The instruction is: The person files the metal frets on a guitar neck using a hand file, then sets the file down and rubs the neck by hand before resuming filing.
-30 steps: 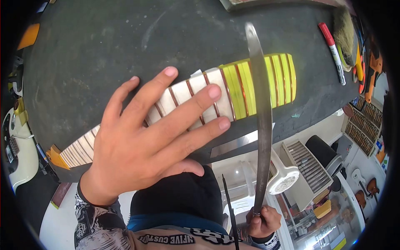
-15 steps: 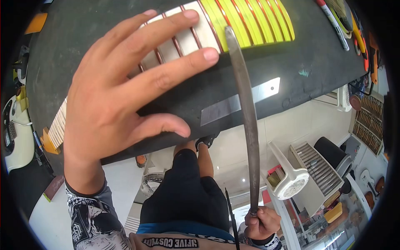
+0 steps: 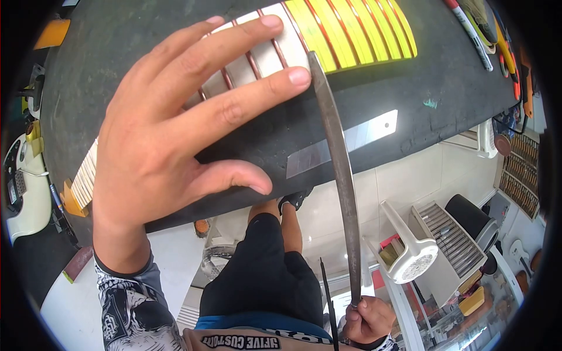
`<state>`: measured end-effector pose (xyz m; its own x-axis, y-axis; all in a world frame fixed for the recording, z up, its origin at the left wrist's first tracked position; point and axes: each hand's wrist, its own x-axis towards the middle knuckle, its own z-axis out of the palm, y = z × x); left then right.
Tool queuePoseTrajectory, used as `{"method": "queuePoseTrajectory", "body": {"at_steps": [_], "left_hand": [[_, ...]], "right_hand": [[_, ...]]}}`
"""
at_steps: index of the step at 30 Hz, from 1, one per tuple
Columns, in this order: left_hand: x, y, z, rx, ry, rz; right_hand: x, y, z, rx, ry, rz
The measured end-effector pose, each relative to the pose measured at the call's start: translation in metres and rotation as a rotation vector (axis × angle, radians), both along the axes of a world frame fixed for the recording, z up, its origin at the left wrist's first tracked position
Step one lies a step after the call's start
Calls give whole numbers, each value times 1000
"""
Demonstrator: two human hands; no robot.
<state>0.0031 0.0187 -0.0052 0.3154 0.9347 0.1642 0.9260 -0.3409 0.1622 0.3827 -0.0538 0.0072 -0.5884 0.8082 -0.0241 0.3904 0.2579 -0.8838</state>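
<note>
A guitar neck (image 3: 358, 32) lies across the dark bench, its reddish metal frets showing between strips of yellow-green and whitish tape. My left hand (image 3: 158, 128) rests over the whitish part with its fingers spread, index and middle fingertips on the neck. In my right hand (image 3: 369, 320), low in the view, is the end of a long, slightly curved metal file (image 3: 341, 175). The tip of this file is at the neck's near edge, close to my left index fingertip, where the two tape colours meet. Part of the neck is hidden under my left hand.
A thin metal strip with a hole (image 3: 374, 130) lies on the dark bench mat (image 3: 246, 149) below the neck. Markers (image 3: 473, 38) and tools sit at the upper right. A wooden support (image 3: 74, 198) stands at the left. Past the bench edge is a rack of rods (image 3: 448, 240).
The tip of the file has moved left and slightly down, from the yellow-green tape to the tape boundary. My left hand stays on the neck.
</note>
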Motion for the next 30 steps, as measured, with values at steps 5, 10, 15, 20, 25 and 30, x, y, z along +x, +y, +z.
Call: {"method": "queuePoseTrajectory", "body": {"at_steps": [5, 10, 15, 20, 25, 30], "left_hand": [[-6, 0, -3, 24, -51, -19], [-6, 1, -1, 16, -65, -2], [-6, 1, -2, 15, -74, -2], [-6, 1, -1, 9, -62, 6], [-7, 0, -2, 12, -55, 19], [-6, 0, -1, -2, -65, 29]], "right_hand": [[-23, 12, 3, 43, -44, -6], [-87, 73, -6, 51, -30, 53], [-142, 118, -12, 90, 25, 41], [-91, 80, -7, -1, -9, 25], [-8, 12, -6, 89, -95, 9], [-22, 22, 7, 62, -159, 14]]}}
